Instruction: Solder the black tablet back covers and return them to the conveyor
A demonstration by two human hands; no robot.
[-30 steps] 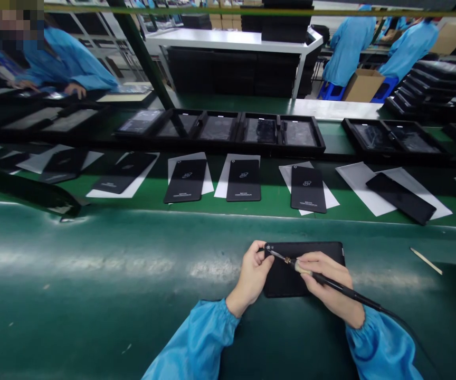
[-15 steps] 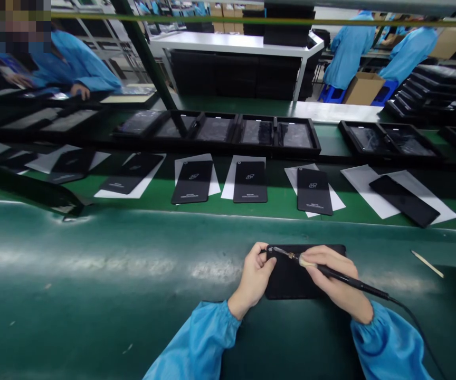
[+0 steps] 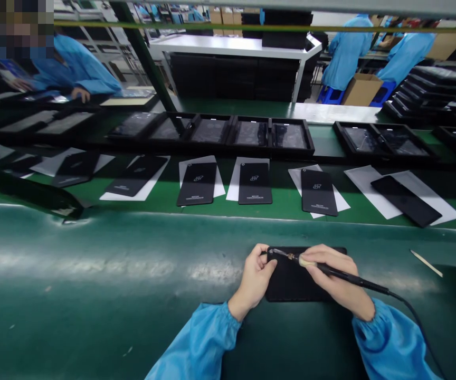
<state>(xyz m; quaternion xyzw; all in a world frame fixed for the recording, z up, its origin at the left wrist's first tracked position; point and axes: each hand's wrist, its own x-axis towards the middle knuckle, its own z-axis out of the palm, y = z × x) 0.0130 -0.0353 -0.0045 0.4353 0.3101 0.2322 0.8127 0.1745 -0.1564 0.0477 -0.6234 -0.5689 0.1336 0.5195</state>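
Observation:
A flat black tablet [image 3: 293, 282] lies on the green work surface in front of me. My left hand [image 3: 255, 277] is closed at its upper left corner, with thumb and fingers pinching the edge. In my right hand [image 3: 333, 272] is a soldering iron [image 3: 350, 276], gripped like a pen near its pale collar. The iron's tip rests at or just above the tablet's upper left corner, close to my left thumb; whether it touches cannot be made out. A cord runs from the handle down to the right.
Beyond the work surface, black tablets [image 3: 255, 182] lie on white sheets on a green belt. Black trays [image 3: 289, 136] with film-covered panels stand behind them. A thin pale stick [image 3: 426, 263] lies at right. A green post [image 3: 144, 63] rises at left. A co-worker [image 3: 81, 66] sits across.
Tablets and sheets on the near belt have shifted slightly right, while the trays behind have shifted left. My hands, the tablet and the iron hold nearly the same pose.

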